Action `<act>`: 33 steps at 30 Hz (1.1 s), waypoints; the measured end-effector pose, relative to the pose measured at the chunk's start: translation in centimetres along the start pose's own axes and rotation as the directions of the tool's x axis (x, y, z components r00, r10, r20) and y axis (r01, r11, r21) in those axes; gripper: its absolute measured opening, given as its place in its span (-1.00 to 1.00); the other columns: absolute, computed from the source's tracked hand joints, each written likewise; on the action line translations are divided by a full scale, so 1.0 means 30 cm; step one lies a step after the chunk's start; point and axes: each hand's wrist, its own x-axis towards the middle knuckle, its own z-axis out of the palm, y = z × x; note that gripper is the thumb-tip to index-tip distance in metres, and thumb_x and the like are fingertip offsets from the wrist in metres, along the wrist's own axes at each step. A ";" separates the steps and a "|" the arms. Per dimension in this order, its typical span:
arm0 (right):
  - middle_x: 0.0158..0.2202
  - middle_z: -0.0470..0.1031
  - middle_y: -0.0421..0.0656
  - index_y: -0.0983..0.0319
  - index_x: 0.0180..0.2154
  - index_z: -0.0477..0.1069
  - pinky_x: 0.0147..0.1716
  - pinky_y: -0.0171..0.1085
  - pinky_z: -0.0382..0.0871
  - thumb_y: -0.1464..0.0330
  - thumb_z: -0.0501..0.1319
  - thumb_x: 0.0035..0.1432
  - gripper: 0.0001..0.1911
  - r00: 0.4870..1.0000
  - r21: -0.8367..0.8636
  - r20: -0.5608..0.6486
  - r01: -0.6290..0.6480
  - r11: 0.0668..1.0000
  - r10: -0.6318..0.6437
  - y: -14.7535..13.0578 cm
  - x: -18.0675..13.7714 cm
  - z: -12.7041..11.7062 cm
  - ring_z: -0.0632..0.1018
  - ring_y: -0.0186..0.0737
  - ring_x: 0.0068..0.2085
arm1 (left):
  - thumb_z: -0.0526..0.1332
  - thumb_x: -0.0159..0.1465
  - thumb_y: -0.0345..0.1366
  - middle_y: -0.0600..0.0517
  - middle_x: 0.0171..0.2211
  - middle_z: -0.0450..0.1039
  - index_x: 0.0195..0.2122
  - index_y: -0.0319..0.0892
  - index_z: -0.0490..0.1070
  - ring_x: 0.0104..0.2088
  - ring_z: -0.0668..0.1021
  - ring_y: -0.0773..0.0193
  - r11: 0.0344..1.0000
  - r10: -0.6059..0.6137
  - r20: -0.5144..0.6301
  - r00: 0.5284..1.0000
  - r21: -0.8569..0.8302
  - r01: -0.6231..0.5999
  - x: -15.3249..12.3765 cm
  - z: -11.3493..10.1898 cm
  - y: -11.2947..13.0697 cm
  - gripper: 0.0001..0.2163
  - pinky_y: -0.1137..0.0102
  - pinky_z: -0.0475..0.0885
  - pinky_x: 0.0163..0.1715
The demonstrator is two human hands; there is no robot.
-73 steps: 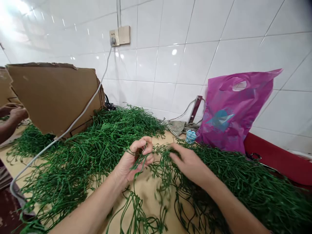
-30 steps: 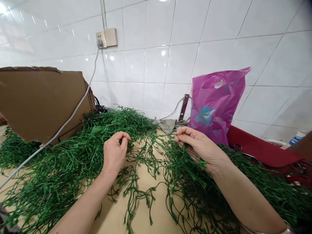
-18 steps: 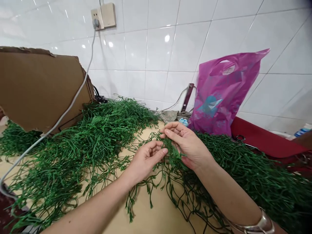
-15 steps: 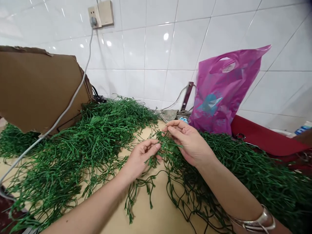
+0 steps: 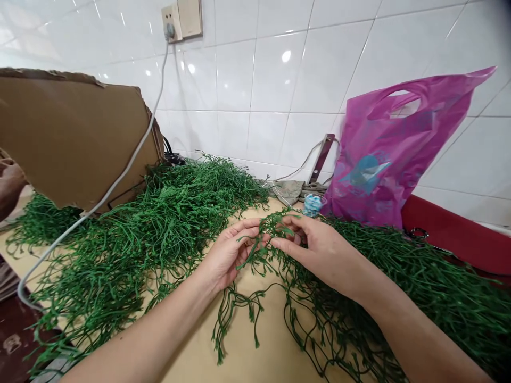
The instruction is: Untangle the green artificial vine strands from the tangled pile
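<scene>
A bunch of green plastic sprigs (image 5: 268,230) is held between both hands above the tan table (image 5: 255,361). My left hand (image 5: 227,254) curls round the sprigs from the left, fingers closed on the stems. Pinching the same bunch from the right is my right hand (image 5: 319,247), thumb and fingers pressed together. Long strands hang down from the bunch onto the table. A big pile of the same green sprigs (image 5: 151,223) lies to the left, and another pile (image 5: 431,287) spreads under my right forearm.
A brown cardboard sheet (image 5: 72,133) leans at the back left, crossed by a white cable (image 5: 120,175) from a wall socket (image 5: 175,21). A magenta plastic bag (image 5: 395,154) stands against the tiled wall over a red object (image 5: 459,239). Another person's hand (image 5: 10,181) shows far left.
My hands were apart a second ago; they have come together at the middle and both now grip one bunch of sprigs. The view shifted slightly left.
</scene>
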 end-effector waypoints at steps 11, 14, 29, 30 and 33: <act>-0.43 0.51 -0.19 0.16 -0.34 0.48 -0.37 -0.22 0.34 0.30 0.18 0.07 -0.86 0.981 0.105 -0.195 0.017 0.994 0.004 0.091 0.043 -0.025 0.48 -0.18 -0.39 | 0.44 0.08 -0.49 0.01 -0.42 0.59 -0.27 -0.29 0.58 -0.39 0.62 0.38 0.983 -0.170 0.087 0.982 0.083 0.163 -0.012 0.001 -0.008 -0.82 0.56 0.46 -0.39; -0.39 0.52 -0.15 0.18 -0.31 0.48 -0.33 -0.19 0.38 0.28 0.22 0.05 -0.85 0.966 0.246 -0.257 0.026 0.969 0.039 0.092 0.048 -0.023 0.50 -0.15 -0.35 | 0.50 0.00 -0.44 0.04 -0.47 0.56 -0.31 -0.29 0.56 -0.46 0.60 0.41 0.973 -0.190 0.109 0.976 0.150 0.173 -0.005 -0.007 -0.013 -0.76 0.59 0.36 -0.51; -0.41 0.54 -0.21 0.16 -0.33 0.48 -0.32 -0.30 0.39 0.30 0.16 0.24 -0.84 0.991 0.263 -0.064 0.129 0.956 -0.117 -0.070 -0.010 -0.060 0.53 -0.24 -0.33 | 0.21 0.29 -0.58 -0.01 -0.37 0.60 -0.19 -0.34 0.56 -0.41 0.64 0.43 0.978 -0.205 0.032 0.978 0.042 0.204 0.006 -0.012 -0.011 -0.85 0.59 0.57 -0.34; -0.41 0.54 -0.21 0.17 -0.34 0.47 -0.32 -0.30 0.38 0.29 0.14 0.25 -0.83 0.991 0.240 -0.067 0.132 0.962 -0.119 -0.070 -0.009 -0.056 0.52 -0.24 -0.33 | 0.22 0.30 -0.57 -0.01 -0.37 0.59 -0.20 -0.34 0.56 -0.41 0.64 0.43 0.978 -0.204 0.037 0.978 0.048 0.202 0.007 -0.013 -0.012 -0.86 0.59 0.57 -0.35; -0.42 0.53 -0.22 0.18 -0.36 0.47 -0.36 -0.31 0.32 0.31 0.12 0.25 -0.80 0.994 0.095 -0.025 0.104 0.990 -0.102 -0.052 -0.008 -0.037 0.49 -0.26 -0.36 | 0.25 0.28 -0.55 -0.01 -0.41 0.59 -0.24 -0.35 0.56 -0.45 0.62 0.45 0.979 -0.198 0.044 0.979 0.065 0.195 0.009 -0.017 -0.020 -0.90 0.60 0.56 -0.38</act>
